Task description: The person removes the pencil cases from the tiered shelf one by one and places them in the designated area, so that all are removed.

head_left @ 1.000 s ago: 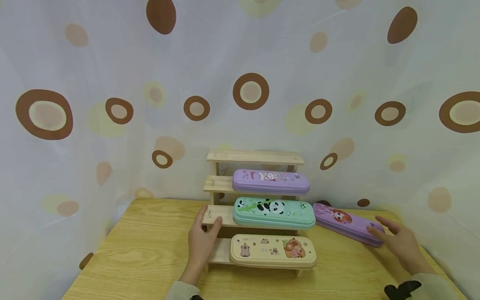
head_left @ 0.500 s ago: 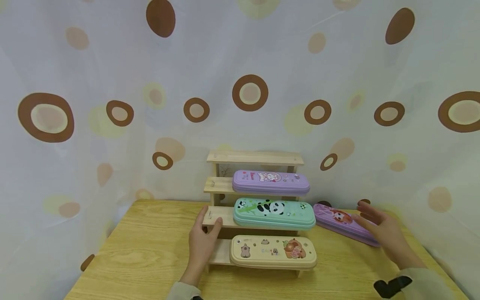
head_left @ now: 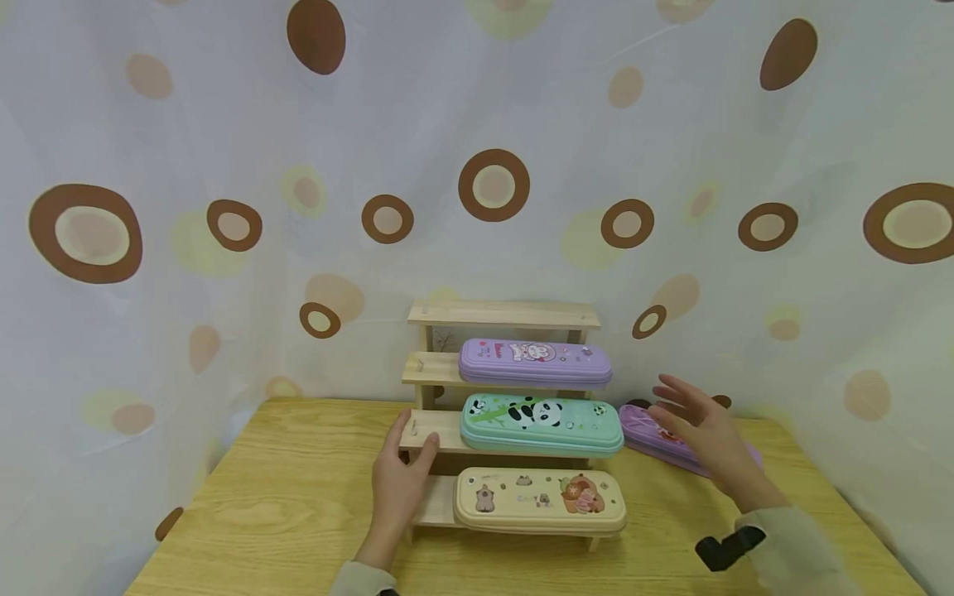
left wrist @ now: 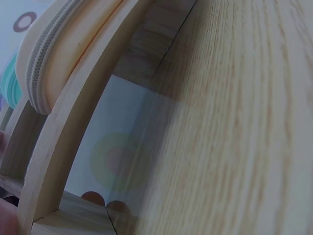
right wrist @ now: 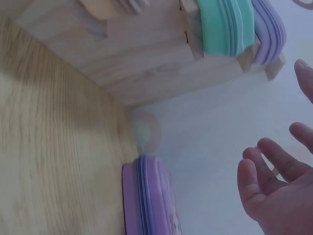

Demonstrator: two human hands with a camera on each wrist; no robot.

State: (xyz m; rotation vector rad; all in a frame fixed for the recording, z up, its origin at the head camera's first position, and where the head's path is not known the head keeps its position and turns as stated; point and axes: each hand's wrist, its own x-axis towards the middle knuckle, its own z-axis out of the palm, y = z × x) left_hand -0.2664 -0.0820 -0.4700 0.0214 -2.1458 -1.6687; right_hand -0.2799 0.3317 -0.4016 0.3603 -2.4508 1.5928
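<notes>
A stepped wooden stand point(head_left: 503, 313) carries three zippered pencil cases: a lilac one point(head_left: 537, 362) with a cartoon character, a mint green panda one point(head_left: 542, 424) and a cream one point(head_left: 540, 499) on the lowest step. With thumb and fingers, my left hand point(head_left: 401, 476) grips the left end of the panda case's step. To the right of the stand, a purple pencil case point(head_left: 663, 445) lies slanted on the table, partly covered by my right hand point(head_left: 704, 439). That hand is raised with fingers spread, holding nothing; in the right wrist view it is apart from the purple case point(right wrist: 146, 200).
The wooden table point(head_left: 283, 497) stretches to both sides of the stand. Behind it hangs a pale curtain point(head_left: 335, 108) with brown and beige spots and rings. The stand's top step bears no case.
My right hand has moved left and up, from the purple pencil case's right end towards the stand, without the case. The left hand keeps its place on the stand.
</notes>
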